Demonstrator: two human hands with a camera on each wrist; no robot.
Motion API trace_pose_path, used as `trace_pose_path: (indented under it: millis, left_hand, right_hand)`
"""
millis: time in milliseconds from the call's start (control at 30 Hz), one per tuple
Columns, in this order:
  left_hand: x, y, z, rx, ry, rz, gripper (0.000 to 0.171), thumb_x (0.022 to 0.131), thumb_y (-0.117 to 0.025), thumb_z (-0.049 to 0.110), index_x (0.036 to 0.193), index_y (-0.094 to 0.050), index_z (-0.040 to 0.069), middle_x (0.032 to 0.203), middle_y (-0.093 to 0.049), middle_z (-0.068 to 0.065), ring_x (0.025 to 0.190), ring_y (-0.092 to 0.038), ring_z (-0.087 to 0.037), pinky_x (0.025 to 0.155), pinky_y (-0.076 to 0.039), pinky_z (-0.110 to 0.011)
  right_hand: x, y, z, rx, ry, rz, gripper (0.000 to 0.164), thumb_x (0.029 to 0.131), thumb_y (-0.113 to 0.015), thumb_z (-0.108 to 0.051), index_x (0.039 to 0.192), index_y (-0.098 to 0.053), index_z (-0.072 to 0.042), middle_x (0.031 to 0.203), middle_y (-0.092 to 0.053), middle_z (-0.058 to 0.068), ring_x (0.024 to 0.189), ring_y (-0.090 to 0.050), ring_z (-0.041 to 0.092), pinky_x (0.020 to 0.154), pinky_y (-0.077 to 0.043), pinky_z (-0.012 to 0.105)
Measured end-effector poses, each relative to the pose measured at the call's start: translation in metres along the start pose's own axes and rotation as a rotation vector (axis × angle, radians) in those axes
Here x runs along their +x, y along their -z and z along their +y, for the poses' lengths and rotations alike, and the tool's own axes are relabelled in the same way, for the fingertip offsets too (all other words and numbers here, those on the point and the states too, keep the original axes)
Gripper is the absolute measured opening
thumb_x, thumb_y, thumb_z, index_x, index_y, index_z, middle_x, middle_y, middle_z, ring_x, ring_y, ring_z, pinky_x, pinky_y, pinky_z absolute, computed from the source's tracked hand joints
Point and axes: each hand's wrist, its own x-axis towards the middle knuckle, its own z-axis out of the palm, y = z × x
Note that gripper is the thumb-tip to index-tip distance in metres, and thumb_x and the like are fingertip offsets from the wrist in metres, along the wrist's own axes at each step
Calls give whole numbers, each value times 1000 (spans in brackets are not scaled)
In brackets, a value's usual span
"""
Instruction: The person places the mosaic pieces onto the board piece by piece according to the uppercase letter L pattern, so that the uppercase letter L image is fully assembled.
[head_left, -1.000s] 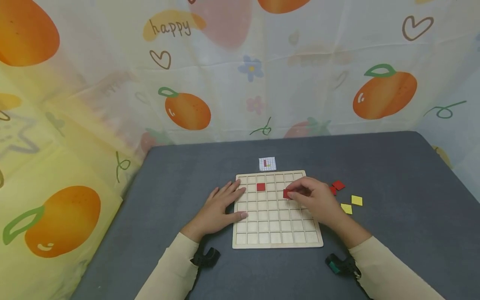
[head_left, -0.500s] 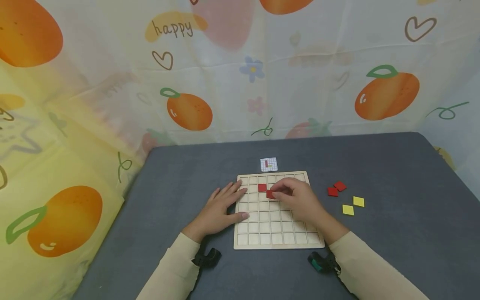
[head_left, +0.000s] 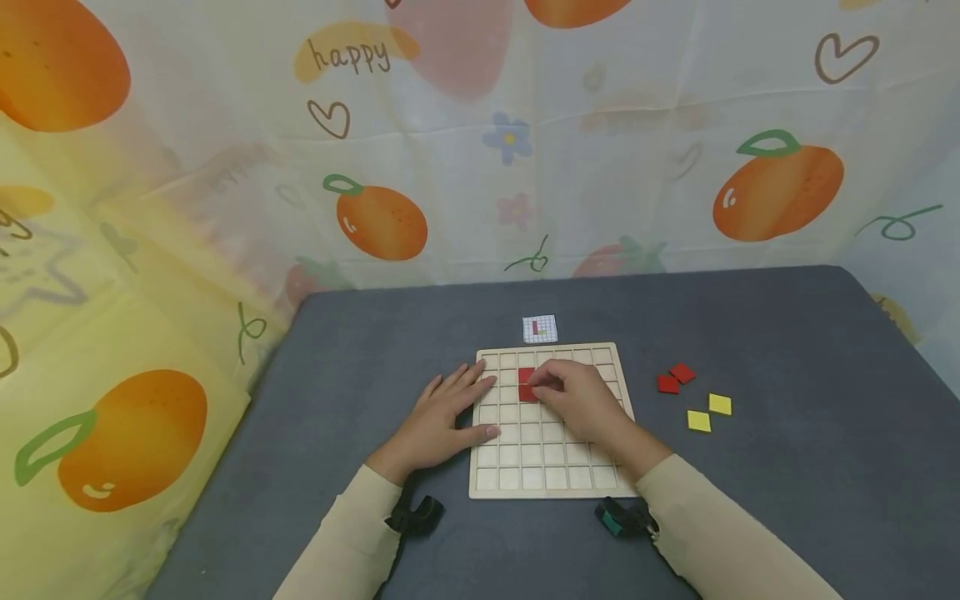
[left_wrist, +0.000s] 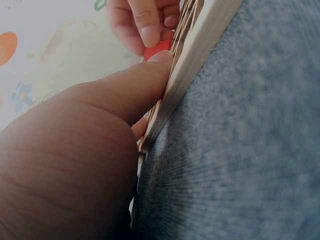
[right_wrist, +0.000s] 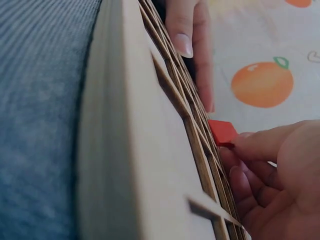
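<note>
A wooden grid board (head_left: pixel 531 478) lies flat on the dark table. My right hand (head_left: pixel 585 407) pinches a red square tile (right_wrist: pixel 223 132) between thumb and fingers. In the right wrist view that tile is tilted, its lower edge at the grid. Directly behind it, another red tile (head_left: pixel 524 374) sits in a cell of the board, partly covered by my fingertips. My left hand (head_left: pixel 431 427) rests on the board's left edge with its fingers spread. Its thumb (left_wrist: pixel 135 90) lies on the rim in the left wrist view.
Two loose red tiles (head_left: pixel 668 384) lie right of the board, with two yellow tiles (head_left: pixel 699 422) in front of them. A small printed grid card (head_left: pixel 540 329) lies behind the board. A fruit-patterned cloth (head_left: pixel 450 150) hangs beyond the table (head_left: pixel 810 467).
My right hand has moved left across the board, bringing the pinched red tile to the cell in front of the placed one. My left hand has stayed put.
</note>
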Motion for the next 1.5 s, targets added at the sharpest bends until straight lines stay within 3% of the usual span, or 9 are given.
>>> trace_pose_path:
  millis: [200,433,700,867,1067,1233,1500]
  left_hand:
    - [1,0,0,7,-4,-1,85,103,-70,60,172,-38,21,180,-17,3,166,-9,-23,128,-1,-59]
    - [1,1,2,5,-4,-5,84,103,-70,58,171,-39,20,180,-17,3,166,-10,-24,128,-1,-59]
    - [-1,1,3,6,-1,-3,84,103,-70,59,171,-39,20,180,-18,2,166,-10,-24,128,-1,-59]
    - [-1,1,3,0,-3,-3,85,103,-70,59,171,-39,20,180,-17,3,166,-9,-23,129,-1,-58]
    - [0,2,3,4,3,-5,85,103,-70,59,172,-39,20,180,-17,3,166,-9,-23,129,0,-58]
    - [0,2,3,-1,7,-8,85,103,-71,58,172,-38,20,180,-17,3,166,-8,-23,129,0,-58]
    - [-1,2,2,-7,-3,-7,85,103,-71,56,172,-38,20,180,-16,4,166,-8,-22,129,0,-58]
  right_hand:
    - [1,0,0,-60,26,5,12,103,-76,-7,110,-83,-13,111,-71,-4,103,-68,19,95,-56,44]
    - [0,1,-2,-90,58,-54,12,101,-78,-7,111,-83,-4,115,-61,2,94,-59,17,84,-54,38]
    - [-2,2,-1,-54,50,-77,21,103,-77,-14,121,-82,-7,112,-62,1,95,-59,17,84,-53,41]
    - [-4,7,-2,17,40,-93,26,108,-73,-25,130,-78,-12,121,-67,1,104,-65,20,92,-54,46]
    - [-8,21,-6,158,7,-110,46,111,-67,-41,144,-69,-9,130,-70,4,109,-68,26,89,-57,47]
    - [-13,37,-3,295,5,-127,52,115,-60,-38,153,-58,-4,136,-67,16,116,-68,35,94,-58,51]
    - [-22,67,1,373,14,-89,46,119,-48,-31,153,-56,-1,133,-65,19,118,-66,41,102,-53,52]
